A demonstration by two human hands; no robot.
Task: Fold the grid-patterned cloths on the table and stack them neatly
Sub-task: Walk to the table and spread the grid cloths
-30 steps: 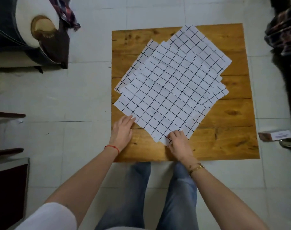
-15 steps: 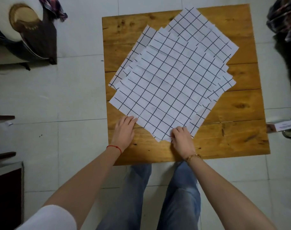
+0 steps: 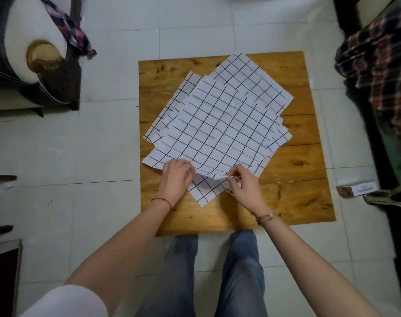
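Several white cloths with a black grid lie fanned in a loose, unfolded pile [image 3: 220, 124] on a square wooden table [image 3: 298, 202]. My left hand [image 3: 175, 179] and my right hand [image 3: 244, 184] each pinch the near edge of the top cloth [image 3: 218, 138], a short way apart. That edge is raised off the pile between the two hands. Under it the near corner of a lower cloth [image 3: 204, 191] shows flat on the wood.
The table stands on a white tiled floor. A dark sofa with a white cushion [image 3: 30, 53] is at the far left, plaid fabric [image 3: 378, 58] on dark furniture at the right. A small box [image 3: 357, 189] and a shoe [image 3: 387, 199] lie by the table's right side.
Both hands went from resting flat at the pile's near edge to pinching the top cloth and lifting its edge. The camera view also shifted, so the table sits lower in frame.
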